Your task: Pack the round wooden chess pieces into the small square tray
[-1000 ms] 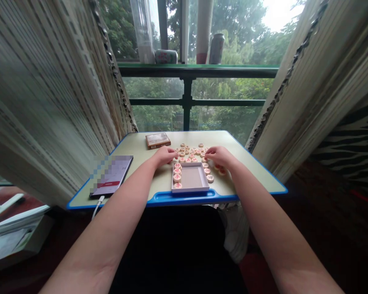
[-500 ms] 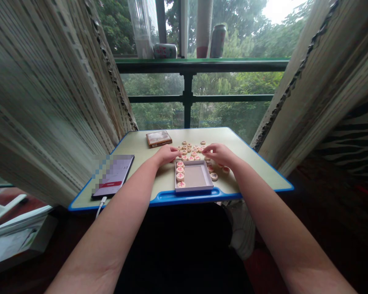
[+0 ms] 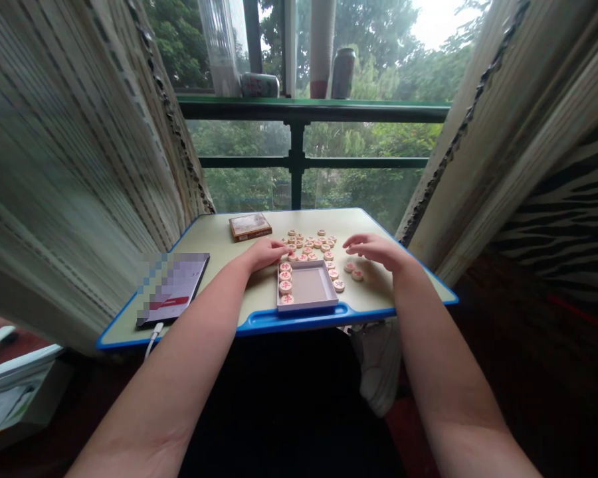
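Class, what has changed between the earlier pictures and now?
The right hand has moved right, away from the loose pieces; whether it let one go is unclear. The left hand stays near them, and the box still holds four red-marked pieces along one side.

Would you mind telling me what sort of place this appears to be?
Probably a home balcony or window nook: curtains hang on both sides, a green railing runs across, and trees show outside.
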### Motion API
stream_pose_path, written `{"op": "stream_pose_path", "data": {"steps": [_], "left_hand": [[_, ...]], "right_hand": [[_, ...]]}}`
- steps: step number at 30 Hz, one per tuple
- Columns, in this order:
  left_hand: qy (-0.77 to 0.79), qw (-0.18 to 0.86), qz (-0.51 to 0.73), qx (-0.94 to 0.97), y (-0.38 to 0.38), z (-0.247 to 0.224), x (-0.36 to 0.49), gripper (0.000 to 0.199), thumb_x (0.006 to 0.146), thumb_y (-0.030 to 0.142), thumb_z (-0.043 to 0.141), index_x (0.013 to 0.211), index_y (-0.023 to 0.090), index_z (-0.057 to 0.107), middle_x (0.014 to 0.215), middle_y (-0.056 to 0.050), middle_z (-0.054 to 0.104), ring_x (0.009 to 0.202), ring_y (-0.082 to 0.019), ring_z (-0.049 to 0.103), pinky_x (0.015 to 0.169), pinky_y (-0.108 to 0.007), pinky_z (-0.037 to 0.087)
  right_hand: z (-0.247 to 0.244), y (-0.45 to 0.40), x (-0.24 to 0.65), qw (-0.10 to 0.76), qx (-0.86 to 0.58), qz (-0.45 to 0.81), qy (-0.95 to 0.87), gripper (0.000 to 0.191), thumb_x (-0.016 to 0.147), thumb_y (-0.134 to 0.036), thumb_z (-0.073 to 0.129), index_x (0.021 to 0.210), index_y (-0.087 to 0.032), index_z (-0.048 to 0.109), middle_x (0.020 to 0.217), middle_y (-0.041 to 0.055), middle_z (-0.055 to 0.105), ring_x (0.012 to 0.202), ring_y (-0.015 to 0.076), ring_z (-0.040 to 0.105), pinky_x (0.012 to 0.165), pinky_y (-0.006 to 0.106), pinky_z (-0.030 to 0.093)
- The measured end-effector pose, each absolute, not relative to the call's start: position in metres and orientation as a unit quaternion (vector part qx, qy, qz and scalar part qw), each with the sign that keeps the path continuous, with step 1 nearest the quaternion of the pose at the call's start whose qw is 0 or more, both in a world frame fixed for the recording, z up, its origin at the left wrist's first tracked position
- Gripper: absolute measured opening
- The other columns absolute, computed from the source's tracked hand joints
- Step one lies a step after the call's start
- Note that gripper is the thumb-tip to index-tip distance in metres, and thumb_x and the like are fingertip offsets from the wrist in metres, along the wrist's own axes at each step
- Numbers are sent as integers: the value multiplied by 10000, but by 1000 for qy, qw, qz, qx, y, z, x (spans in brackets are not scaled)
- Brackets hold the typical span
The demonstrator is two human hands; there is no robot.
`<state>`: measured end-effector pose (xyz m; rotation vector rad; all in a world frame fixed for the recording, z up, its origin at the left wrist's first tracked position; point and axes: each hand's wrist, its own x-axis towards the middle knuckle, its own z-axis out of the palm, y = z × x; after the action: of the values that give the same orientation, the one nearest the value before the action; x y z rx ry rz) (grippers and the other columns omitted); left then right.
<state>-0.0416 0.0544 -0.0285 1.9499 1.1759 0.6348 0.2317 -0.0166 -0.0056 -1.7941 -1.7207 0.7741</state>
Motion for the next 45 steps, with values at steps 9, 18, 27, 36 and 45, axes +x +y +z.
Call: {"op": "stream_pose_path", "data": {"steps": [9, 18, 27, 36, 45], "left_hand": [[436, 429, 276, 741, 58, -33, -41, 249, 624, 346, 640, 719, 116, 660, 517, 21, 508, 489, -85, 416, 502, -230, 323], [456, 414, 273, 739, 55, -31, -41, 155, 568, 160, 608, 695, 132, 692, 613, -19, 612, 567, -109, 514, 543, -225, 404], [434, 410, 267, 757, 62, -37, -43, 176, 569, 217, 634, 719, 128, 660, 652, -15, 608, 593, -107, 509, 543, -224, 394], [452, 439, 283, 723, 56, -28, -41, 99, 575, 207, 635, 612, 122, 601, 506, 25, 492, 486, -73, 412, 488, -222, 327], [432, 440, 260, 743, 54, -25, -45, 149, 549, 266, 637, 579, 120, 640, 504, 20, 506, 515, -83, 411, 511, -232, 305]], "right_hand": [[-6, -50, 223, 188, -651, 276, -681, 402, 639, -258, 678, 1028, -171, 625, 986, 71, 614, 812, 172, 582, 700, 252, 459], [-15, -44, 217, 247, -599, 174, -742, 206, 704, -248, 623, 888, -179, 684, 914, 53, 606, 815, 164, 558, 725, 262, 443], [-20, -39, 205, 224, -555, 143, -788, 180, 726, -332, 645, 814, -196, 723, 886, 57, 604, 922, 193, 523, 866, 318, 390], [-21, -38, 209, 237, -596, 112, -759, 280, 680, -387, 653, 847, -166, 693, 775, 26, 601, 750, 162, 547, 691, 260, 412], [-19, -39, 207, 222, -595, 111, -765, 226, 678, -370, 646, 768, -171, 707, 749, 31, 623, 749, 161, 541, 698, 255, 392]]}}
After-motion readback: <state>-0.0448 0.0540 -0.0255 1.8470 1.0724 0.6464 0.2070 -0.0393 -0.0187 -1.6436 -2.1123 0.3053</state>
